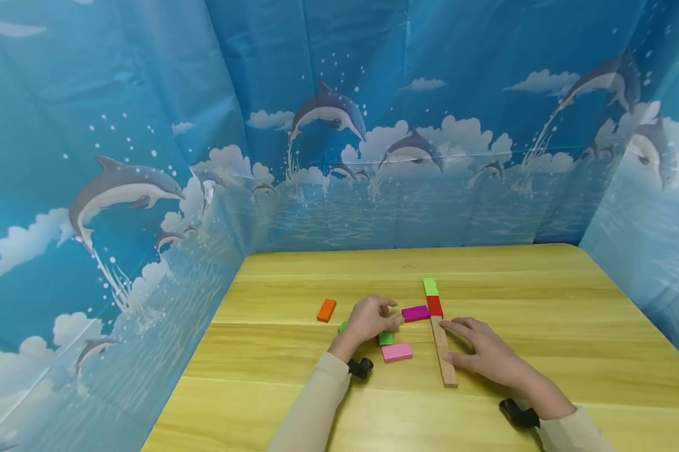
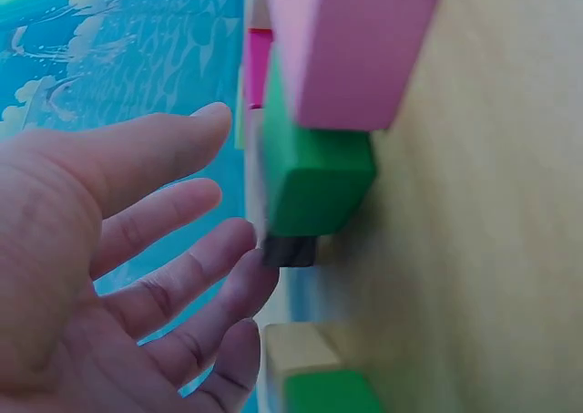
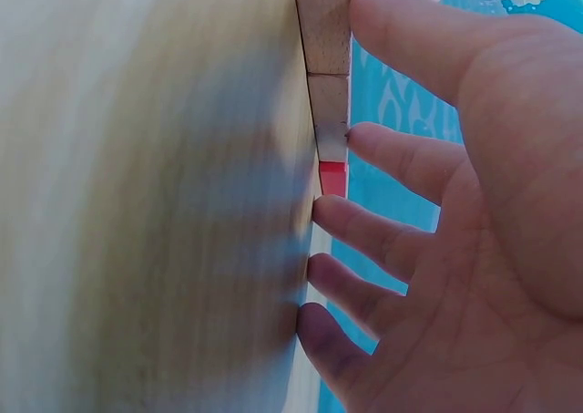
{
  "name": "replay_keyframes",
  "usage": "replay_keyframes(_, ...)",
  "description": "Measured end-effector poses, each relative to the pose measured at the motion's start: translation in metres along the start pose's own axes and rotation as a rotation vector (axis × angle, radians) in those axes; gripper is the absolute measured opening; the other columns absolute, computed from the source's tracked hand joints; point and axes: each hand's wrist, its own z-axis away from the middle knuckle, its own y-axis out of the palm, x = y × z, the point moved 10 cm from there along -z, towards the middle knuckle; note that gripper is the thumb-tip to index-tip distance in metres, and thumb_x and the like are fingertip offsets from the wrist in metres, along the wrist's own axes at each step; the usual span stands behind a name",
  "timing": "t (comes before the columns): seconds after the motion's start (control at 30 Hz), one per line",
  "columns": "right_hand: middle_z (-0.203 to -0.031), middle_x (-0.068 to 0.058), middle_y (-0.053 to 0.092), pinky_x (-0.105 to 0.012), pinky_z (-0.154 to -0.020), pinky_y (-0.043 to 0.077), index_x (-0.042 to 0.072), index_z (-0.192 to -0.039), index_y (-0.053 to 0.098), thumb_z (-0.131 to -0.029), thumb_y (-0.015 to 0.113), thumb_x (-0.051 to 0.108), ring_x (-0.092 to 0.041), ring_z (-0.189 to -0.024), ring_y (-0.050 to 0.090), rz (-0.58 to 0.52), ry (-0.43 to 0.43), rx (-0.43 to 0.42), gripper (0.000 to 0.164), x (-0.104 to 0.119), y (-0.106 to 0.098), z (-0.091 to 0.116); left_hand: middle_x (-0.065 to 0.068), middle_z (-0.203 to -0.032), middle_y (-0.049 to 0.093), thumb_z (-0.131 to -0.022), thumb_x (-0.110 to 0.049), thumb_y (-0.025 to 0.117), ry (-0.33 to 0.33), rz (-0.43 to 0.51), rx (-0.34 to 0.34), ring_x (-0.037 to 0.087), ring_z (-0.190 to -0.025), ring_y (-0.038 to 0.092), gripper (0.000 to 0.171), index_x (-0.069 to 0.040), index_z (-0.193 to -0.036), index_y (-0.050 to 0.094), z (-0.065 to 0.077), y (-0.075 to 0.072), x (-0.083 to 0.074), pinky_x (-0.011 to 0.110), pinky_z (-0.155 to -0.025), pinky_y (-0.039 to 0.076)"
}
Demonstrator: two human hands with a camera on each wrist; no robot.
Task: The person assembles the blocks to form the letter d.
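Observation:
A line of plain wooden blocks [image 1: 443, 353] runs up the table and continues in a red block [image 1: 434, 306] and a light green block [image 1: 430, 287]. A magenta block [image 1: 416, 314] juts out to the left beside the red one. My right hand [image 1: 488, 353] lies along the line's right side, thumb and index fingertips at the wooden blocks, fingers extended. My left hand [image 1: 369, 319] is over a plain wooden block [image 1: 395, 319] left of the magenta one. In the left wrist view its fingers are loosely spread, behind a green block [image 2: 319, 185] and a pink block [image 2: 355, 57].
An orange block [image 1: 326, 310] lies to the left of my left hand. Another green block [image 1: 342, 327] is partly hidden behind that hand. The yellow wood-grain table [image 1: 249, 358] ends at a blue dolphin-print curtain [image 1: 339, 213] at the back.

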Motion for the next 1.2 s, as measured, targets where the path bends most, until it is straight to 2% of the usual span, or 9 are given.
replay_keyframes(0.17, -0.142, -0.015, 0.048, -0.067, -0.095, 0.040, 0.017, -0.150, 0.049, -0.091, 0.070, 0.051, -0.043, -0.130, 0.042, 0.000, 0.007, 0.010, 0.071, -0.001, -0.001, 0.000, 0.002, -0.109, 0.063, -0.091, -0.029, 0.078, -0.008, 0.057, 0.004, 0.011, -0.088, 0.058, 0.041, -0.015, -0.128, 0.071, 0.001, -0.009, -0.002, 0.028, -0.068, 0.051)
replay_keyframes(0.37, -0.141, -0.016, 0.049, -0.066, -0.095, 0.041, 0.016, -0.150, 0.050, -0.091, 0.071, 0.049, -0.043, -0.129, 0.044, 0.017, -0.020, -0.009, 0.070, 0.001, -0.003, 0.001, 0.010, -0.113, 0.065, -0.093, -0.024, 0.075, 0.041, 0.048, -0.016, 0.011, -0.084, 0.056, 0.035, -0.017, -0.127, 0.071, 0.004, -0.022, -0.012, 0.028, -0.061, 0.050)
replay_keyframes(0.53, -0.143, -0.017, 0.048, -0.067, -0.095, 0.040, 0.016, -0.151, 0.049, -0.092, 0.070, 0.050, -0.044, -0.130, 0.042, 0.032, -0.016, 0.000, 0.071, -0.001, -0.001, -0.001, 0.008, -0.112, 0.066, -0.093, -0.025, 0.075, 0.079, 0.040, -0.008, 0.010, -0.082, 0.056, 0.032, -0.020, -0.125, 0.072, 0.007, -0.026, -0.022, 0.027, -0.062, 0.049)
replay_keyframes(0.67, -0.144, -0.017, 0.047, -0.068, -0.096, 0.039, 0.017, -0.151, 0.049, -0.092, 0.069, 0.051, -0.044, -0.130, 0.041, 0.026, -0.013, 0.006, 0.071, -0.002, 0.001, -0.002, 0.001, -0.106, 0.067, -0.094, -0.024, 0.074, 0.136, 0.025, 0.048, 0.008, -0.081, 0.056, 0.029, -0.017, -0.122, 0.074, 0.012, -0.021, -0.032, 0.026, -0.063, 0.049)
replay_keyframes(0.83, -0.145, -0.016, 0.046, -0.069, -0.096, 0.038, 0.017, -0.151, 0.048, -0.092, 0.069, 0.052, -0.044, -0.131, 0.040, 0.028, -0.002, 0.006, 0.072, -0.003, -0.002, -0.002, -0.008, -0.101, 0.067, -0.093, -0.021, 0.075, 0.193, -0.026, 0.109, 0.003, -0.084, 0.058, 0.025, -0.016, -0.117, 0.075, 0.018, -0.013, -0.044, 0.022, -0.071, 0.049)
replay_keyframes(1.0, -0.145, -0.015, 0.047, -0.069, -0.096, 0.038, 0.018, -0.151, 0.048, -0.092, 0.068, 0.053, -0.043, -0.132, 0.040, 0.030, -0.010, 0.000, 0.072, -0.002, -0.003, -0.004, -0.004, -0.104, 0.069, -0.092, -0.021, 0.077, 0.183, -0.029, 0.143, 0.002, -0.087, 0.059, 0.025, -0.015, -0.116, 0.075, 0.023, -0.003, -0.042, 0.021, -0.076, 0.050)
replay_keyframes(1.2, -0.144, -0.015, 0.047, -0.069, -0.096, 0.038, 0.017, -0.151, 0.049, -0.092, 0.070, 0.050, -0.043, -0.131, 0.041, 0.024, -0.009, 0.011, 0.071, 0.001, -0.001, -0.003, -0.008, -0.109, 0.069, -0.091, -0.023, 0.078, 0.220, -0.066, 0.185, 0.004, -0.094, 0.063, 0.028, -0.014, -0.117, 0.075, 0.032, 0.010, -0.043, 0.017, -0.080, 0.049)
